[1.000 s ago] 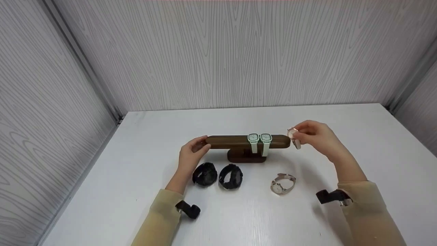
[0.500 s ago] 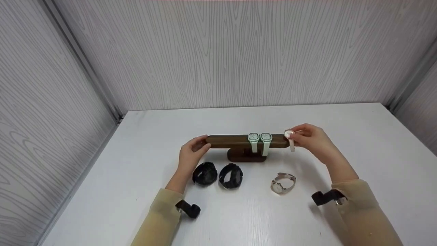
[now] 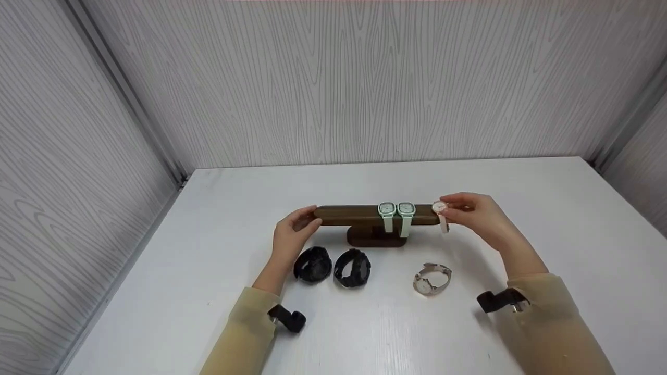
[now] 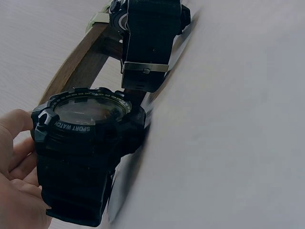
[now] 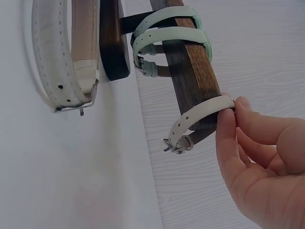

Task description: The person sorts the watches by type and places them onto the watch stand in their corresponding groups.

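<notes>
A dark wooden watch stand (image 3: pixel 346 214) stands on the table, its bar running left to right. At the bar's left end my left hand (image 3: pixel 292 235) grips it between thumb and fingers. My right hand (image 3: pixel 482 216) pinches a white-strapped watch (image 3: pixel 440 207) by its case; in the right wrist view its buckled strap (image 5: pixel 205 109) loops round the bar's right end. Two mint-green watches (image 3: pixel 406 210) hang side by side right of the bar's middle. In the left wrist view a black sport watch (image 4: pixel 76 157) covers part of the left hand.
Two black watches (image 3: pixel 353 268) lie on the table in front of the stand's left half. Another white-strapped watch (image 3: pixel 432 279) lies in front at the right. Grey wood-patterned panels (image 3: pixel 333 83) rise behind and at the sides of the white table (image 3: pixel 375 333).
My right hand has moved left with the white-strapped watch, from beside the bar's right end to where the strap now encircles it. The left hand has stayed on the stand.
</notes>
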`<state>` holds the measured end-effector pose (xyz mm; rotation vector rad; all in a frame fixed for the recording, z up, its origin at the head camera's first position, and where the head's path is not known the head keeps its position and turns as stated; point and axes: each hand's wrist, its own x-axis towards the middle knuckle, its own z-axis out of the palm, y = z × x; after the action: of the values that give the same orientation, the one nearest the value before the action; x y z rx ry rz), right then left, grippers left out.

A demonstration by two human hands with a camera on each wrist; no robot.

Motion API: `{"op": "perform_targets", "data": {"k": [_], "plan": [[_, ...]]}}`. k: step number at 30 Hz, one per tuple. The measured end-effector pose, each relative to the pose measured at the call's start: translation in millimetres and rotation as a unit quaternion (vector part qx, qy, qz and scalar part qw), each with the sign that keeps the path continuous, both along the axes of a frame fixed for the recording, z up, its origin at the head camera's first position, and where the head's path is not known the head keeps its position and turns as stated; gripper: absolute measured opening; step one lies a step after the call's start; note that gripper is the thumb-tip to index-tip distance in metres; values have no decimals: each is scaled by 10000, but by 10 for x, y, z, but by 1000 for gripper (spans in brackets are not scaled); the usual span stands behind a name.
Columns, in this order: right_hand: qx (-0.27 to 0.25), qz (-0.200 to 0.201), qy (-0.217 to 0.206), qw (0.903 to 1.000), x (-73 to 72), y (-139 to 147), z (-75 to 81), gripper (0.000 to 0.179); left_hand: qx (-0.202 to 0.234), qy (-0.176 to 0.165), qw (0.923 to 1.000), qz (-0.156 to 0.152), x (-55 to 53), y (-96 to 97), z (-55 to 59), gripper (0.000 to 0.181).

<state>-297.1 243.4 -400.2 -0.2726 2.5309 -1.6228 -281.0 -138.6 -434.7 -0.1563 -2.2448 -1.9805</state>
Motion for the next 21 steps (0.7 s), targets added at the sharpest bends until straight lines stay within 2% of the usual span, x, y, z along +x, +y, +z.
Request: {"op": "perform_targets", "data": {"k": [2,9,11,21], "plan": [[99,30,7,9999,-4,10,-6,49,-50,32,10000,15,40,13,51,42],[239,50,16,9997,-14,20,-28,48,88,84,9999,51,-105,-22,-164,45],[246,29,31,9997,-13,11,-27,47,85,90,9999,89,-121,-21,-190,44],[850,-105,481,9952,10,-63,-6,47,18,145,9997,192,-125,-14,-183,40]]}}
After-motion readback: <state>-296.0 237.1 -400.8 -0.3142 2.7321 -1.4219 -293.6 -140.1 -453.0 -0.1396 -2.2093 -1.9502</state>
